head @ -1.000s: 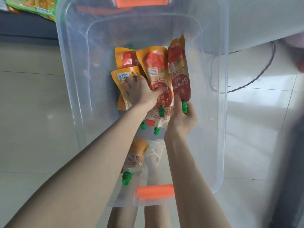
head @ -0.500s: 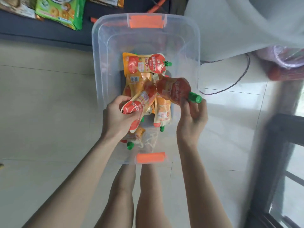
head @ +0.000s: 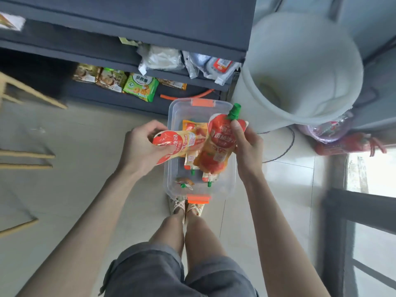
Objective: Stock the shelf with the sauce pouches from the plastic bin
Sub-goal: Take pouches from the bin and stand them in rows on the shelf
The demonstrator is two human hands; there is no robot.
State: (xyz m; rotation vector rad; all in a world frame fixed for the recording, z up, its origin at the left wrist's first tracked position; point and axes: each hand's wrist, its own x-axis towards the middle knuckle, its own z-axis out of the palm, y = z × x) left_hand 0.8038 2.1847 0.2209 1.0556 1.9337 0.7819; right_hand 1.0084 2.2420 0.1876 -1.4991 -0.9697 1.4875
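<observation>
Pale floor tiles (head: pixel 64 146) carry a clear plastic bin with orange latches (head: pixel 171 116), set before a dark grey shelf unit (head: pixel 128 18) stocked with snack packets (head: pixel 140 86). Above the bin, the left hand (head: pixel 141 146) grips a red-and-orange sauce pouch lying sideways (head: pixel 177 142), fingers closed around it. The right hand (head: pixel 246 144) clamps an upright red-and-orange sauce pouch with a green cap (head: pixel 218 144). Further pouches (head: pixel 194 161) lie inside the bin.
</observation>
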